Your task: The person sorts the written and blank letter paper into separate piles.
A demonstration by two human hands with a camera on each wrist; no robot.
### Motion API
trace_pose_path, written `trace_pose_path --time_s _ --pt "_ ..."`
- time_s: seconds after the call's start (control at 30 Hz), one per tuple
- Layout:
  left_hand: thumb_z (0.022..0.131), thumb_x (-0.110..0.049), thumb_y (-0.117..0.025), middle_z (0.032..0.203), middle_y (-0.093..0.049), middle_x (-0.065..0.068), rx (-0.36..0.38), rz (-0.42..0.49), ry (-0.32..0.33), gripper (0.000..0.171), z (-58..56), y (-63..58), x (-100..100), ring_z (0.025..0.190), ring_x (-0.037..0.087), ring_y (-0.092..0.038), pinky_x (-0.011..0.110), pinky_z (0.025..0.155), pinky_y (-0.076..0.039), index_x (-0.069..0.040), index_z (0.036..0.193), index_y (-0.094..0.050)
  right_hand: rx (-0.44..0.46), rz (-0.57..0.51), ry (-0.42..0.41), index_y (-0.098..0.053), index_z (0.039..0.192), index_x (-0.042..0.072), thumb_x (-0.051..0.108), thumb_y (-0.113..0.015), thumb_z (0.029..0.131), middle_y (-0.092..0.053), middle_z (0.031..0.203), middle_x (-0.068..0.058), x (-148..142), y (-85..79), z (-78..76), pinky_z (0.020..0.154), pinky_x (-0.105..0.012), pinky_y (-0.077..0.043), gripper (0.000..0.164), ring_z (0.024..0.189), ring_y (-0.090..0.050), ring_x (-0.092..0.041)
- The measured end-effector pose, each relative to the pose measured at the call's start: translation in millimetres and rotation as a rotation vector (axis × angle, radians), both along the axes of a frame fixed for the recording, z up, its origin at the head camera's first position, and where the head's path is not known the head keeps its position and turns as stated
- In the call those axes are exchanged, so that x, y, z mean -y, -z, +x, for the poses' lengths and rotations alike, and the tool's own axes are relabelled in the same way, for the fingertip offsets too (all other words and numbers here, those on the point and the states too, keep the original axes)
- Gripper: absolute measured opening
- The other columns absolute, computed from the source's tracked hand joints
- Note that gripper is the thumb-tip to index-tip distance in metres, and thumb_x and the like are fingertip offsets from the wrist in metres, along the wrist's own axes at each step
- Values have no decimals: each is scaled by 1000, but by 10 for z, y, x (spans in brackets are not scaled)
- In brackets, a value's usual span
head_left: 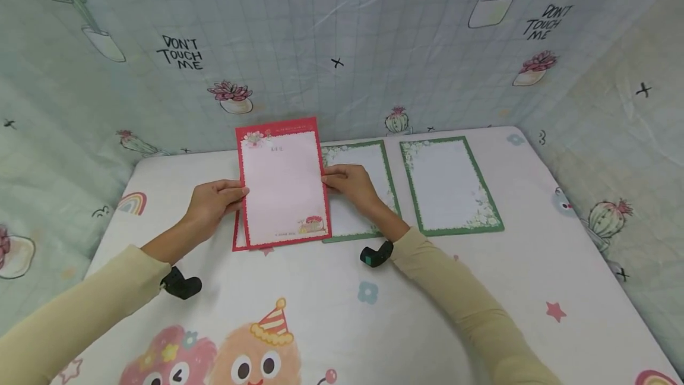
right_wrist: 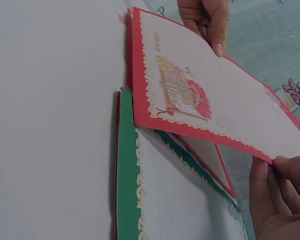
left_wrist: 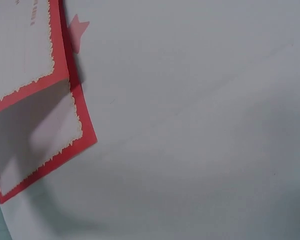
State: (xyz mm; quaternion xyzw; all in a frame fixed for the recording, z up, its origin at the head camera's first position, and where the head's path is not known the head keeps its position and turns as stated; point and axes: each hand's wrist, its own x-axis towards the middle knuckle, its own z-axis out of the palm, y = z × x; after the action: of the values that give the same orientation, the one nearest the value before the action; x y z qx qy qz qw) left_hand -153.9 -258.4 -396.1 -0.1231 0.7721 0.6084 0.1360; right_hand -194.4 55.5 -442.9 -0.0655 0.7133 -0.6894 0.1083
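The upper red-bordered sheet (head_left: 283, 189) was held up between two hands, lifted above the desk (head_left: 417, 325) and overlapping a lower red-bordered sheet (left_wrist: 45, 142) beneath it; its right side also reached over the edge of a partly covered green-bordered sheet (head_left: 369, 195), with an uncovered green-bordered sheet (head_left: 447, 186) lying apart to the right. The left grip (head_left: 212, 201) pinched the left edge around mid-height; the right grip (head_left: 350, 184) pinched the opposite edge, thumb on the printed face and fingers behind, as the right wrist view showed.

The sheet looked like paper or thin card; it was probably very light, so a soft pinch would have been enough; it seemed stiff enough to hold its shape between two side holds, though one long edge showed a slight bow, which suggested that it would flex readily if squeezed inward. Its corners and edges seemed the fragile parts, likely to crease or dent under a hard pinch; whether its surface was slippery could not be told. The side borders at mid-height looked the best places to take hold; they balanced the load, left the printed middle untouched and kept fingertips off the corners.
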Motion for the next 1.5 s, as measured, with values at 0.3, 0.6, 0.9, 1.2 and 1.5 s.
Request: trace_pose_path --time_s 0.3,0.6,0.9,1.2,1.5 --pt "101 -26 -66 103 -69 -13 8 2 -28 53 62 103 16 92 0 -70 25 92 -54 3 143 -52 34 7 -2 -73 117 0 11 -72 96 -76 108 -12 51 107 15 86 -33 -61 24 89 -74 -13" --pt "100 -27 -66 114 -65 -5 -25 3 -50 54 26 58 44 96 1 -68 20 90 -55 3 143 -52 42 -65 10 -71 116 -4 8 -70 96 -75 108 -16 136 133 -33 83 -33 -62 23 82 -74 -12" --pt "99 -27 -68 109 -66 -8 -21 -9 -52 56 89 115 136 94 1 -68 19 86 -56 4 143 -52 86 -55 -12 -71 118 -3 9 -71 96 -75 110 -15 214 200 4 82 -30 -61 25 85 -74 -13" --pt "100 -28 -67 118 -66 -2 -35 -33 -54 55 35 158 109 96 1 -67 19 88 -55 1 144 -52 82 -88 -2 -70 115 -5 7 -70 96 -75 107 -18 188 198 -31 80 -30 -62 23 80 -73 -10" --pt "99 -29 -68 103 -68 -14 -31 -20 -62 59 33 249 205 92 0 -68 18 85 -56 4 144 -51 73 -45 13 -72 113 -6 7 -72 95 -76 104 -18 290 202 -43 76 -29 -62 22 74 -73 -10"
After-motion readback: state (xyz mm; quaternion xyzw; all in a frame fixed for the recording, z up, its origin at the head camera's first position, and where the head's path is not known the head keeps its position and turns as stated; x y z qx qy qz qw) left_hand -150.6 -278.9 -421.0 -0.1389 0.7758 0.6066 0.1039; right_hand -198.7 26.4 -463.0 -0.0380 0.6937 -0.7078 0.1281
